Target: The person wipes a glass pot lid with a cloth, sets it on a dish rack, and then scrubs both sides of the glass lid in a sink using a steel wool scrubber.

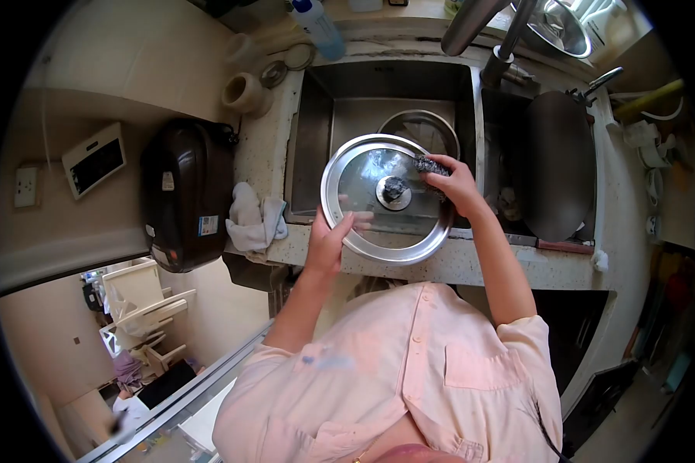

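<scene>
A round glass pot lid [355, 174] with a wide steel rim is held over the front of the sink. My left hand [332, 241] grips the rim at the lower left, thumb on the near face and fingers showing through the glass. My right hand [457, 187] is closed on a steel wool scrubber [431, 164], which touches the lid near its upper right rim. At the lid's centre is a metal disc with a dark middle. Behind the lid, a round metal-rimmed item [418, 116] rests in the sink basin [363, 108], partly hidden.
The faucet [500, 62] rises behind the sink's divider. A dark oval board or cover [557, 166] lies over the right basin. To the left are a grey-white cloth [253, 220], a dark brown appliance [189, 193] and a clay-coloured pot [245, 94]. A blue-capped bottle [319, 31] stands behind.
</scene>
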The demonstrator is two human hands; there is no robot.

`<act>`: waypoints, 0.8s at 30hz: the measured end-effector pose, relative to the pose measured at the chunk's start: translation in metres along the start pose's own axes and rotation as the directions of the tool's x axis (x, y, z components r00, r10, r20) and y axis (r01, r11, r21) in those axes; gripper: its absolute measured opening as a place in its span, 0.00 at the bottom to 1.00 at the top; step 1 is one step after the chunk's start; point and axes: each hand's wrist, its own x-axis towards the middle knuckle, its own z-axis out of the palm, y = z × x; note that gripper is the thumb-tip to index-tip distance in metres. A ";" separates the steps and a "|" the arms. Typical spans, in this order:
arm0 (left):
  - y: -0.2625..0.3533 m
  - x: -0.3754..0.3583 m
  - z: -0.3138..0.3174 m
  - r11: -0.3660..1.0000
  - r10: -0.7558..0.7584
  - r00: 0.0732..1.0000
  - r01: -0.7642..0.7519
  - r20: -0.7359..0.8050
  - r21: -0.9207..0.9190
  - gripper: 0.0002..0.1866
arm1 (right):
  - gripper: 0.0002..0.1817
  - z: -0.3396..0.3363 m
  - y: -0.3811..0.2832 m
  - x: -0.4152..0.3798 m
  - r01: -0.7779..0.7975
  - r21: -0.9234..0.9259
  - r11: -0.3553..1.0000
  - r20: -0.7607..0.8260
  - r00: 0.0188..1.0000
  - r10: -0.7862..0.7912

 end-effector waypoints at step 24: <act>0.005 -0.022 0.014 0.978 -0.139 0.952 0.175 0.274 -0.114 0.29 | 0.08 0.103 -0.038 -0.014 0.657 -0.579 0.482 0.263 0.710 -0.653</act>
